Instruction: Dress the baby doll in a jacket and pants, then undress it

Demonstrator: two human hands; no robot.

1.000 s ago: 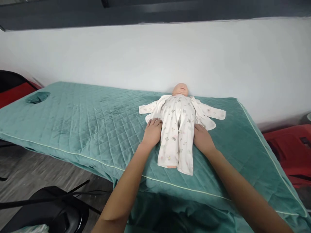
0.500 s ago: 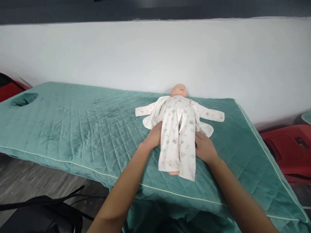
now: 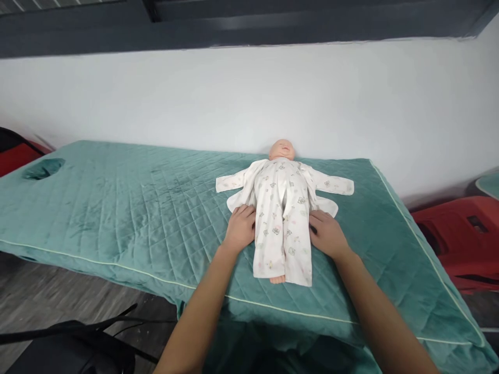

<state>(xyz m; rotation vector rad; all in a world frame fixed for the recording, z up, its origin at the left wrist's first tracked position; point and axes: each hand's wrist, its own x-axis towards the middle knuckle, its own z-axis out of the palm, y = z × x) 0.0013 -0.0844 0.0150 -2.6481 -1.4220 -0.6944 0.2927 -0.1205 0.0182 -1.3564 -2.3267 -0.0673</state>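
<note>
A baby doll (image 3: 282, 149) lies on its back on the green quilted bed, its head close to the wall. It wears a white printed top (image 3: 333, 184) with the sleeves spread out sideways. White printed trousers (image 3: 268, 244) cover its front and legs, and a foot (image 3: 277, 279) peeks out below one leg. My left hand (image 3: 240, 228) rests on the bed against the trousers' left edge, fingers forward and slightly bent, holding nothing I can see. On the other side, my right hand (image 3: 327, 232) lies beside the trousers with its fingers extended; a small dark patch shows near its thumb.
The bed cover (image 3: 128, 202) has a face hole (image 3: 43, 169) at its far left end. A white wall (image 3: 175, 98) runs behind the bed. Red plastic chairs (image 3: 463, 239) stand at the right. A black bag (image 3: 66, 348) with straps sits at lower left.
My left hand has come out from behind the trousers' edge, and its fingers now show beside them. My right hand stays nearly in place. The camera view has tipped up slightly.
</note>
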